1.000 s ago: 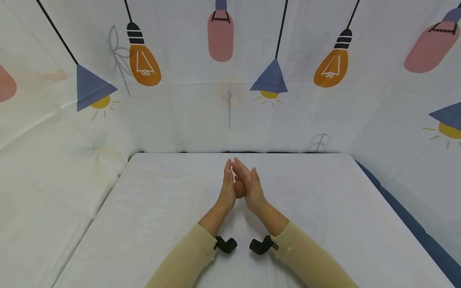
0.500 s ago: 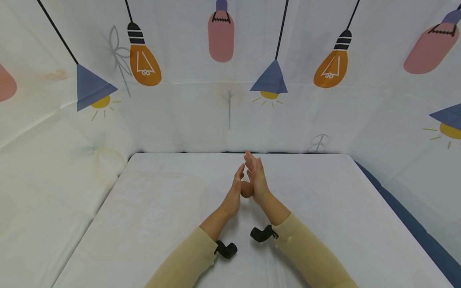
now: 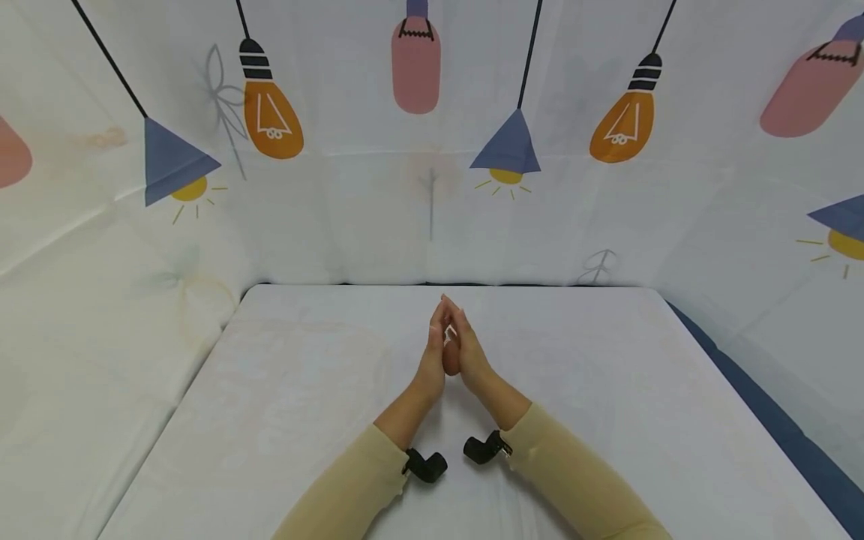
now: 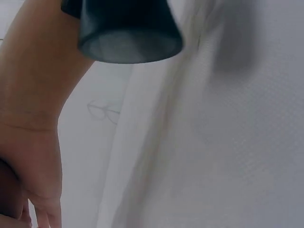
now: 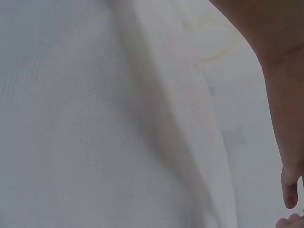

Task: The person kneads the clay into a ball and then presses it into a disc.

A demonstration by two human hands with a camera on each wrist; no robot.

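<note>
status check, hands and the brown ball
Left hand and right hand palms facing. Brown ball held between them. No obstruction visible.

Right hand (image 3: 472, 366): draws back from its forward reach of half a second ago.
Left hand (image 3: 430, 367): reaches farther forward, fingertips now meeting the right's.
Brown ball (image 3: 451, 358): shifts left, showing narrower.

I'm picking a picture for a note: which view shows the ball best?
The head view: the ball shows between the left hand and right hand, partly covered. The left wrist view seems to catch only a dark, cropped part at its left edge; the right wrist view, none.
</note>
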